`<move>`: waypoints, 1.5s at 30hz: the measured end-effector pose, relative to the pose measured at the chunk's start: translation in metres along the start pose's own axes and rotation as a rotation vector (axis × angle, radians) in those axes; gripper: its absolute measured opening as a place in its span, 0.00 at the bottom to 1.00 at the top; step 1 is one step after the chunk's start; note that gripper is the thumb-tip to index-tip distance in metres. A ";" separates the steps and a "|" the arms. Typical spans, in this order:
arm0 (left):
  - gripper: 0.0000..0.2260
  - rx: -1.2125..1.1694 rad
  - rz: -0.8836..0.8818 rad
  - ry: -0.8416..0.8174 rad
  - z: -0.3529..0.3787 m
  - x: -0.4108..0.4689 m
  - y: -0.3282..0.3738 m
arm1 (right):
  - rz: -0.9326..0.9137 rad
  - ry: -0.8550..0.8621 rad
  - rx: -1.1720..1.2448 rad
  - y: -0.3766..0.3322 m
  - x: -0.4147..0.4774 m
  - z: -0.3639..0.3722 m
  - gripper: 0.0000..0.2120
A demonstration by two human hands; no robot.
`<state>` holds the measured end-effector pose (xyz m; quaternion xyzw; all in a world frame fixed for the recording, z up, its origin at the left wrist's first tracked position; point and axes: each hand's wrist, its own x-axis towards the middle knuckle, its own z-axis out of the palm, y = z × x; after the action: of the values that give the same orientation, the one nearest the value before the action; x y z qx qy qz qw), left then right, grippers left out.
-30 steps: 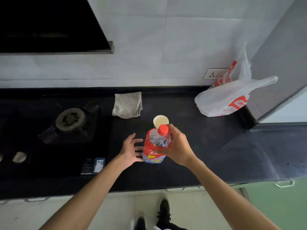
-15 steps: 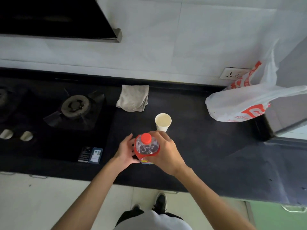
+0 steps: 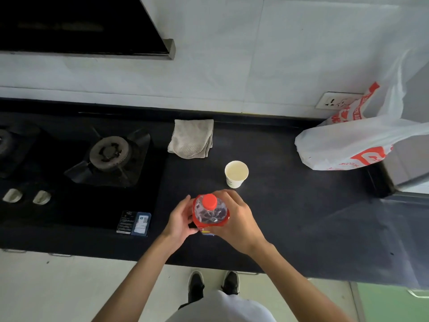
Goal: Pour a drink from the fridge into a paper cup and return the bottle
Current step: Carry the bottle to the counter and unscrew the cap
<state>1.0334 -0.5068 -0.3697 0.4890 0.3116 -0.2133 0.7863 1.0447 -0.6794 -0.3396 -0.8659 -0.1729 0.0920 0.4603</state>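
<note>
A clear plastic bottle (image 3: 210,213) with a red cap and a red label stands upright over the dark counter, seen from above. My right hand (image 3: 239,223) grips its body from the right side. My left hand (image 3: 180,220) curls around its left side, fingers on the label. A white paper cup (image 3: 236,173) stands upright on the counter just beyond the bottle; its inside looks pale, and I cannot tell if it holds liquid.
A folded grey cloth (image 3: 191,138) lies behind the cup. A gas hob (image 3: 109,154) fills the left of the black counter (image 3: 301,217). A white plastic bag with red print (image 3: 348,145) sits at the right, against a grey fridge side (image 3: 415,163).
My left hand has moved from beside the bottle onto its left side. The bottle has come upright and a little nearer to me. The view has tilted further down.
</note>
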 end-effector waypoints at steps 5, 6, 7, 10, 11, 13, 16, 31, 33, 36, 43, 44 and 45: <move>0.17 0.094 0.033 -0.052 -0.002 -0.004 0.006 | 0.009 0.028 -0.014 0.005 0.001 0.008 0.37; 0.17 0.123 0.043 -0.070 -0.003 -0.005 0.007 | 0.010 0.027 -0.020 0.006 0.000 0.008 0.37; 0.15 0.160 0.063 -0.089 -0.003 -0.006 0.007 | 0.010 0.027 -0.032 0.007 0.000 0.009 0.37; 0.17 0.261 0.160 -0.180 -0.010 -0.009 0.006 | 0.030 -0.007 -0.065 0.005 0.001 0.007 0.37; 0.21 0.292 0.196 -0.221 -0.014 -0.010 0.006 | 0.043 -0.037 -0.076 0.002 0.001 0.006 0.37; 0.26 0.389 0.283 -0.291 -0.020 -0.012 0.007 | 0.065 -0.106 -0.127 -0.003 0.002 0.001 0.38; 0.29 0.617 0.406 -0.327 -0.024 -0.016 0.012 | 0.089 -0.197 -0.305 -0.023 0.006 -0.019 0.36; 0.33 0.969 0.741 -0.205 -0.006 -0.010 0.014 | 0.184 -0.116 -1.015 -0.102 0.027 -0.024 0.27; 0.32 0.939 0.744 -0.214 -0.006 -0.009 0.014 | 0.188 -0.103 -1.026 -0.100 0.024 -0.018 0.26; 0.32 0.912 0.726 -0.251 -0.006 -0.008 0.015 | 0.040 -0.005 -1.023 -0.095 0.024 -0.018 0.26; 0.32 0.876 0.676 -0.325 -0.008 0.000 0.019 | -0.101 -0.262 -0.962 -0.081 0.032 -0.038 0.26; 0.32 0.869 0.670 -0.324 -0.008 0.000 0.019 | -0.132 -0.280 -0.956 -0.080 0.032 -0.039 0.25; 0.32 0.867 0.666 -0.321 -0.008 0.000 0.019 | -0.164 -0.300 -0.944 -0.078 0.033 -0.041 0.24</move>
<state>1.0430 -0.4915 -0.3600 0.8002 -0.0989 -0.1337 0.5762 1.0712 -0.6580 -0.2516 -0.9405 -0.3275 0.0909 -0.0058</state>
